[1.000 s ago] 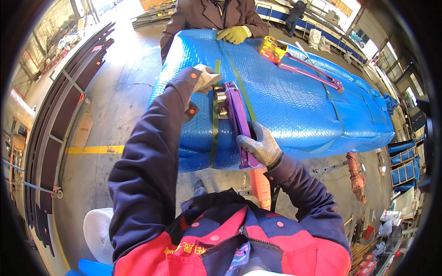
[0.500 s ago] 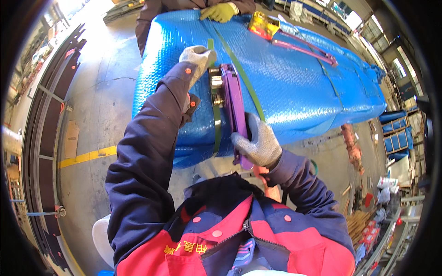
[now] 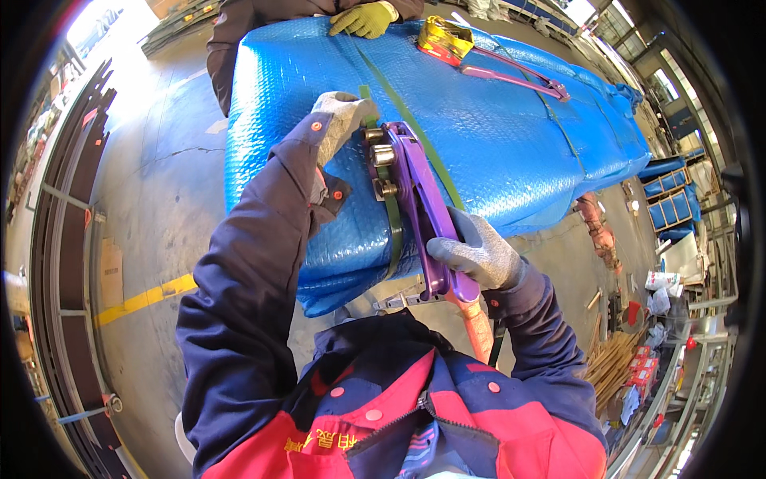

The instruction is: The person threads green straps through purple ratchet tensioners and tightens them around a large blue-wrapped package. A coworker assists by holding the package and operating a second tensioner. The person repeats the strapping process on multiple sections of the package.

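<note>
My left hand point(image 3: 343, 120), in a grey knit glove, is closed with its fingers pinching a green strap point(image 3: 394, 219) close to the head of a strapping tool. My right hand point(image 3: 483, 251), also gloved, wraps round the handle of that purple strapping tool point(image 3: 419, 184). Metal rollers line the tool's left side, where the strap runs along it. Under both hands lies a long bundle point(image 3: 495, 128) wrapped in shiny blue bubble wrap. A second green strap point(image 3: 411, 128) crosses the bundle just right of the tool.
Across the bundle, another person's yellow-gloved hand point(image 3: 363, 21) rests on top. A yellow-red box point(image 3: 445, 40) and a long-handled pink tool point(image 3: 519, 78) lie on the wrap. Dark panels point(image 3: 68, 263) stand at the left. An orange-wrapped post point(image 3: 597, 227) is below the bundle's right side.
The strapping tool has turned, its handle end swinging right and toward me with my right hand. My left hand keeps its hold near the tool's head.
</note>
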The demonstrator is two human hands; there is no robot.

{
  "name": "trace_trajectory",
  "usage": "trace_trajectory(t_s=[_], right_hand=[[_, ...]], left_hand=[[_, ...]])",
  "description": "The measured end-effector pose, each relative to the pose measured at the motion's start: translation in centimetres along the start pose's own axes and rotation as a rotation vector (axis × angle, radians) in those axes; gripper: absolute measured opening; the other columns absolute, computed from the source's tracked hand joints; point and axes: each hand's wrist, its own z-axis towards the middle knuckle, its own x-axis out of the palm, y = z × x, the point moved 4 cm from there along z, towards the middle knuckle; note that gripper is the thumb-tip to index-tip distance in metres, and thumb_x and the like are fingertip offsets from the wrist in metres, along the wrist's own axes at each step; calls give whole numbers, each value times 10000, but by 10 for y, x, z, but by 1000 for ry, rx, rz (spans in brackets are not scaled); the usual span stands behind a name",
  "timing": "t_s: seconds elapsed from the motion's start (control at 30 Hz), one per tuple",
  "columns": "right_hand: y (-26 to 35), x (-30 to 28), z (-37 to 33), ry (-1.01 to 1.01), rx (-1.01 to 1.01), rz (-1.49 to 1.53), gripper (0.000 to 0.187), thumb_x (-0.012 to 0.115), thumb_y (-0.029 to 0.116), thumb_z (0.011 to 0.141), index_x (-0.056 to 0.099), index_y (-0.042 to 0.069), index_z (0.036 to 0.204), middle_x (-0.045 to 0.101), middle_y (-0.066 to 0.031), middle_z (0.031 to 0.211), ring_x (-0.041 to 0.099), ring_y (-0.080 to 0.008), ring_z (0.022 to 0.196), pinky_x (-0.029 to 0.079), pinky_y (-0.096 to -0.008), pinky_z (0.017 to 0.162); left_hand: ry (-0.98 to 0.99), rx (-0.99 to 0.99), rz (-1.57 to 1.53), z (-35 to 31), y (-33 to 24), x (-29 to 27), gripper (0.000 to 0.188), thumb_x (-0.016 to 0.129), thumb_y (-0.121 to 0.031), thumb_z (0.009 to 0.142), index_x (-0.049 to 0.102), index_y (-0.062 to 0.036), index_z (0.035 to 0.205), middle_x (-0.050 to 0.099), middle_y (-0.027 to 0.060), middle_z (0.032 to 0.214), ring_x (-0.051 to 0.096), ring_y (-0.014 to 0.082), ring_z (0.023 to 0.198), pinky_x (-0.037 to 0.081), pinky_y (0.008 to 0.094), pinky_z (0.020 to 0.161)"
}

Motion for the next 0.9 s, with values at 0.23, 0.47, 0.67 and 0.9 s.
trace_trajectory(t_s=[0.23,0.47,0.67,0.9], right_hand=[[-4,11,-4,-96,23,-16,613,719,319,922,587,-106,1344,709,-154,1002,669,-193,894,557,-381,815],[0,-10,-13,-135,-32,-229,488,686,351,964,660,-41,1253,726,-210,982,722,-293,902,559,-422,830],[-74,-39,-34,-522,46,-721,431,737,415,950,713,13,1104,717,-212,972,717,-376,920,557,-450,804],[-56,-37,-34,-372,193,-257,267,694,198,1000,684,-22,1152,716,-81,914,662,-146,789,553,-338,751]], left_hand=[[-105,115,156,0,5,10,400,758,-380,825,827,-41,1027,789,192,976,751,306,923,567,387,871],[-31,120,110,6,8,7,372,772,-353,783,822,-30,959,749,98,878,652,191,786,521,335,726],[-3,96,263,25,25,14,429,766,-428,821,822,-60,1035,787,210,1015,759,344,982,572,418,898],[-30,143,314,29,24,17,391,775,-395,876,801,-32,1018,706,86,794,646,195,707,507,365,646]])
